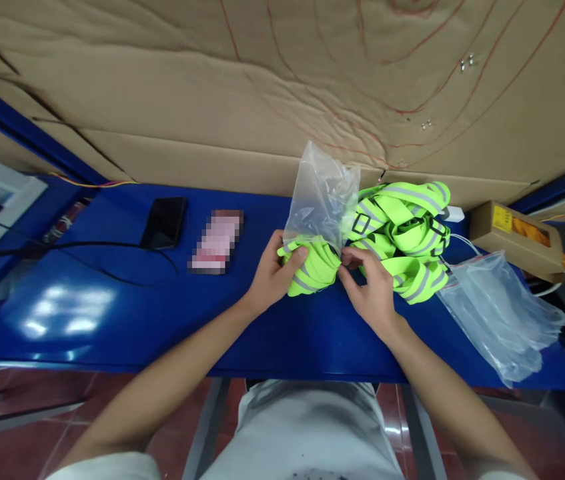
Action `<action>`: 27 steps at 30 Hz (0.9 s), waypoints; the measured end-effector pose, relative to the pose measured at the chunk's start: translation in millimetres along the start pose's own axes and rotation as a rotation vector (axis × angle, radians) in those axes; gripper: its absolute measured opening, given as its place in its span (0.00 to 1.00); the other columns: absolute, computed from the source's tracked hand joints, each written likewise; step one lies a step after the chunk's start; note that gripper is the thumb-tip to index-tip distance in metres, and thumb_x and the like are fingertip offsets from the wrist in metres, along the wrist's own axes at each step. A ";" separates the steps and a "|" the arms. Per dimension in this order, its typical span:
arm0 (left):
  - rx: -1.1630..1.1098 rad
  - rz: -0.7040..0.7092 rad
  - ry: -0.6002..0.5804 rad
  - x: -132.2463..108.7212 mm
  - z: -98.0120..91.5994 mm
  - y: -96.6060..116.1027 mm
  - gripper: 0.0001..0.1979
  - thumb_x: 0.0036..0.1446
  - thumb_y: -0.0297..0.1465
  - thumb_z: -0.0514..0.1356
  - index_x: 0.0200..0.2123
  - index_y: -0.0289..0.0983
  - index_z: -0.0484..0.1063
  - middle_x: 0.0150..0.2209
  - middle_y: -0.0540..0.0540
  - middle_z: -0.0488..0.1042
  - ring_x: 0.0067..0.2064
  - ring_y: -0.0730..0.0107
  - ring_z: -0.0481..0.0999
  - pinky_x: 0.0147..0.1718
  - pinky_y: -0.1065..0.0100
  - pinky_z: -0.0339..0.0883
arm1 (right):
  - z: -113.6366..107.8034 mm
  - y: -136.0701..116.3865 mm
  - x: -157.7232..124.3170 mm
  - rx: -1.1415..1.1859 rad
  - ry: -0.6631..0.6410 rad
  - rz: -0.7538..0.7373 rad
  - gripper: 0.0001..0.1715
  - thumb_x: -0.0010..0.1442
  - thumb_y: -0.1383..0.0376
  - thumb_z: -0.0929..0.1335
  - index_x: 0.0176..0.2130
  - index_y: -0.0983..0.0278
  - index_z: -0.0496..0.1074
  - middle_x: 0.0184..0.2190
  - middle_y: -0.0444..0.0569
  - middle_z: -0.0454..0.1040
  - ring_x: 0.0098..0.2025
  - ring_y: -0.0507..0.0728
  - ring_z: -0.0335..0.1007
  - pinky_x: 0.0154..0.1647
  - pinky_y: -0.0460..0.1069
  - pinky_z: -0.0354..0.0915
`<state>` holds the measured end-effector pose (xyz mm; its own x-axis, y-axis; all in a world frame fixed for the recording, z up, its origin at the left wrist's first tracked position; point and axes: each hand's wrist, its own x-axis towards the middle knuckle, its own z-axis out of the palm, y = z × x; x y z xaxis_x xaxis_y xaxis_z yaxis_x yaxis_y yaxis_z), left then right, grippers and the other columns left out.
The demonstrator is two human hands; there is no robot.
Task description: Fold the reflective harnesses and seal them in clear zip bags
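Note:
A folded bundle of neon yellow reflective strap point(313, 265) with grey stripes sits at the mouth of a clear plastic bag point(318, 193). My left hand point(278, 272) is closed round the bundle's left side, thumb on top. At the bundle's right edge my right hand point(369, 283) pinches with thumb and fingertips, seemingly at the bag's edge; exactly what lies between the fingers is hidden. Just beyond that hand lies a heap of more yellow reflective straps point(407, 233) with black buckles.
Flat clear bags point(507, 313) lie at the right, near an open cardboard box point(517, 237). To the left are a black phone point(164, 223) and a blurred pinkish rectangular item point(217, 241). Black cables cross the blue table point(127, 320). A cardboard wall point(187, 87) stands behind.

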<state>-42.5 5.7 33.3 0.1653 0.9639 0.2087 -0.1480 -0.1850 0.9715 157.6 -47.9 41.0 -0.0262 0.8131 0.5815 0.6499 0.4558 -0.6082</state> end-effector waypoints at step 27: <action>0.064 -0.079 0.264 -1.5 11.2 -8.8 0.16 0.66 0.46 0.60 0.45 0.39 0.69 0.39 0.48 0.74 0.39 0.70 0.73 0.38 0.70 0.69 | 24.3 -3.5 -8.5 -0.149 -0.207 -0.231 0.10 0.68 0.69 0.67 0.33 0.60 0.70 0.28 0.43 0.76 0.32 0.53 0.72 0.40 0.53 0.62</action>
<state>-30.5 3.7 25.7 -0.0868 0.9908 0.1034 -0.0819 -0.1106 0.9905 137.1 -47.7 25.1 -0.3290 0.7581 0.5631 0.7122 0.5908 -0.3792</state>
